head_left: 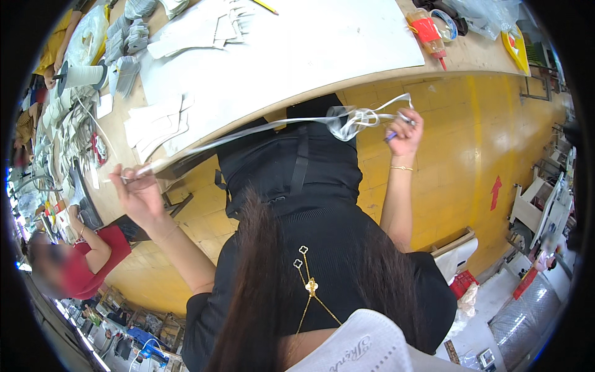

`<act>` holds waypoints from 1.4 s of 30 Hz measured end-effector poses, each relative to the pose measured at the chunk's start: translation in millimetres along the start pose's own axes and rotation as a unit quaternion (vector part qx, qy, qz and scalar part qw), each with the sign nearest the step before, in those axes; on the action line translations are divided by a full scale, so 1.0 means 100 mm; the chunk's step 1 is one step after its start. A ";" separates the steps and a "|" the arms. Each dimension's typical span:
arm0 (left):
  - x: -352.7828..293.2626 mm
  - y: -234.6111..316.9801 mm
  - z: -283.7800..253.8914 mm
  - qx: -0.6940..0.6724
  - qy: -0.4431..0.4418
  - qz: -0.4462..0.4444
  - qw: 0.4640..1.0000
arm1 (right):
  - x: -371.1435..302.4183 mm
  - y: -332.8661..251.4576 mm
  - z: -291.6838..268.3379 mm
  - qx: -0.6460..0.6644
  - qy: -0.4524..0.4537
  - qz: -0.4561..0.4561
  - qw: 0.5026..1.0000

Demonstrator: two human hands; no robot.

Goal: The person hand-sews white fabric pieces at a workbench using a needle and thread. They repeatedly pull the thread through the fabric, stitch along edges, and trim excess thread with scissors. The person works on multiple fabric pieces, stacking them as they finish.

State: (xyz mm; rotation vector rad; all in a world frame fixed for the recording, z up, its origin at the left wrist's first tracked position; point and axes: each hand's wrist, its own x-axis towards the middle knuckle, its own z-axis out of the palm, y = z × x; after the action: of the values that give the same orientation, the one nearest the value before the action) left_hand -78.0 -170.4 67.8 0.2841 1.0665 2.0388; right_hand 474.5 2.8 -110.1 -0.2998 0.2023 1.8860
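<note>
A thin white strip (266, 126) stretches between my two hands, above the near edge of the worktable and my lap. My left hand (139, 191) pinches one end of it between thumb and fingers, near the table's edge at the left. Raised at the right, my right hand (406, 132) is closed on the strip's other part, where a loose looped bundle (350, 122) hangs. A small purple object (390, 136), perhaps a pen or a small tool, sticks out of the same fist; its full shape is hidden.
White cut pieces (158, 124) lie on a large white sheet (322, 43) on the table. A spool (85, 76) and stacked grey pieces (127, 71) stand left. A bottle with a red label (427, 31) lies at the right. A person in red (102, 260) works at far left.
</note>
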 end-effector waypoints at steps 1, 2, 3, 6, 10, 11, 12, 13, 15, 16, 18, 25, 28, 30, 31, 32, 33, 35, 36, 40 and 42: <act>0.07 0.08 -0.10 -0.019 0.018 0.003 1.000 | -0.06 -0.12 0.11 0.049 -0.071 -0.006 0.996; 0.16 0.17 -0.22 -0.046 0.032 0.006 0.998 | -0.12 -0.28 0.24 0.036 -0.075 -0.028 0.996; 0.23 0.31 -0.35 -0.022 0.059 0.024 0.998 | -0.17 -0.45 0.37 0.031 -0.077 -0.049 0.995; 0.44 0.84 -0.86 -0.009 0.039 0.097 0.995 | -0.32 -0.92 0.66 -0.027 -0.057 -0.183 0.981; 0.71 1.55 -1.77 -0.026 0.044 0.043 0.998 | -0.45 -1.49 0.79 -0.076 -0.082 -0.266 0.958; 0.78 1.71 -1.99 -0.014 0.039 0.023 0.999 | -0.49 -1.64 0.80 -0.103 -0.060 -0.292 0.949; 0.87 1.86 -2.19 -0.013 0.043 0.011 0.999 | -0.51 -1.77 0.80 -0.093 -0.052 -0.318 0.942; 0.94 1.98 -2.38 -0.037 0.110 0.040 0.992 | -0.54 -1.92 0.80 -0.113 -0.095 -0.321 0.935; 1.02 2.25 -2.66 0.094 0.228 0.106 0.963 | -0.61 -2.18 0.79 -0.304 0.012 -0.411 0.859; 1.05 2.36 -2.76 0.155 0.309 0.138 0.928 | -0.65 -2.32 0.78 -0.381 0.064 -0.451 0.805; 1.02 2.63 -2.89 0.218 0.367 0.142 0.893 | -0.76 -2.60 0.81 -0.432 0.172 -0.453 0.761; 0.60 3.52 -2.87 0.286 0.202 0.064 0.934 | -1.02 -3.27 1.03 -0.512 0.282 -0.358 0.729; 0.76 3.49 -2.78 0.350 0.276 0.068 0.893 | -0.93 -3.30 1.18 -0.512 0.310 -0.366 0.713; 0.94 3.28 -2.71 0.398 0.368 0.091 0.835 | -0.81 -3.23 1.22 -0.563 0.308 -0.345 0.685; 0.96 3.16 -2.66 0.401 0.377 0.097 0.830 | -0.76 -3.19 1.22 -0.581 0.298 -0.330 0.682; 0.95 3.03 -2.61 0.404 0.385 0.108 0.823 | -0.71 -3.15 1.22 -0.598 0.295 -0.324 0.671; 0.90 2.92 -2.55 0.408 0.386 0.115 0.819 | -0.71 -3.12 1.21 -0.610 0.296 -0.330 0.656; 0.78 2.74 -2.35 0.414 0.382 0.133 0.815 | -0.75 -3.11 1.21 -0.650 0.267 -0.325 0.633; 0.73 2.67 -2.22 0.416 0.376 0.144 0.815 | -0.83 -3.15 1.23 -0.608 0.322 -0.361 0.630; 0.54 2.50 -1.64 0.421 0.340 0.191 0.819 | -1.20 -3.50 1.26 -0.603 0.387 -0.355 0.600; 0.46 2.49 -1.37 0.423 0.323 0.209 0.821 | -1.21 -3.71 1.16 -0.670 0.427 -0.280 0.539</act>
State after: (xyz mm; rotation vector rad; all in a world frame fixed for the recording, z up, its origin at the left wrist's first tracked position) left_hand -316.2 -298.2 167.6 0.2851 2.5273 1.9243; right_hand 850.2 48.1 39.8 -2.0637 -0.7129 0.6955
